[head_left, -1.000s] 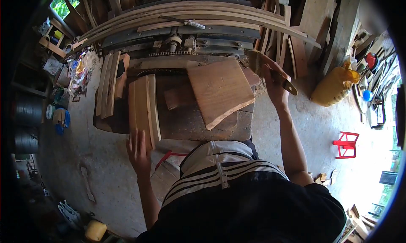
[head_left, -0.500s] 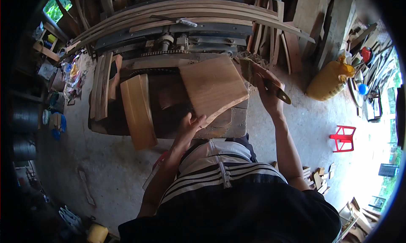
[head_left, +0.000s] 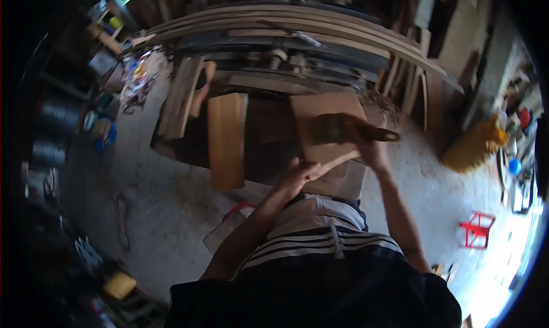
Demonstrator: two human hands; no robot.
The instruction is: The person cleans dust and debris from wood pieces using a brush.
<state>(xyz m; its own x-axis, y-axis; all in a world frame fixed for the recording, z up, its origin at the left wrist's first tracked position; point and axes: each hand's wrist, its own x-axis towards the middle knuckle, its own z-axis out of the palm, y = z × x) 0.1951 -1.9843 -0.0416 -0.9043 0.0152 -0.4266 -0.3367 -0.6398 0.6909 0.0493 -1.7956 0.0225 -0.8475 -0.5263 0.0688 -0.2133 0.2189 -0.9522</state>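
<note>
A flat wooden board (head_left: 326, 105) with an uneven near edge lies on the dark worktable (head_left: 269, 156). My left hand (head_left: 298, 176) grips the board's near left corner, thumb on top. My right hand (head_left: 369, 145), smeared by motion, is closed round the handle of a wide flat brush (head_left: 327, 128). The brush head overlaps the middle of the board, and its handle, with a hole at the end, points right. Left of the board, a long shaped wooden piece (head_left: 227, 142) rests with its near end past the table edge.
Narrow wood strips (head_left: 183, 99) lie at the table's left. Long planks (head_left: 274, 19) cross the machine behind. A yellow sack (head_left: 474, 148) and a red stool (head_left: 477, 230) stand on the floor to the right. Dark drums (head_left: 54, 111) are at far left.
My right hand has swung the brush left from beside the board to over it. My left hand now grips the corner more closely. The whole view has shifted, moving the scene rightward.
</note>
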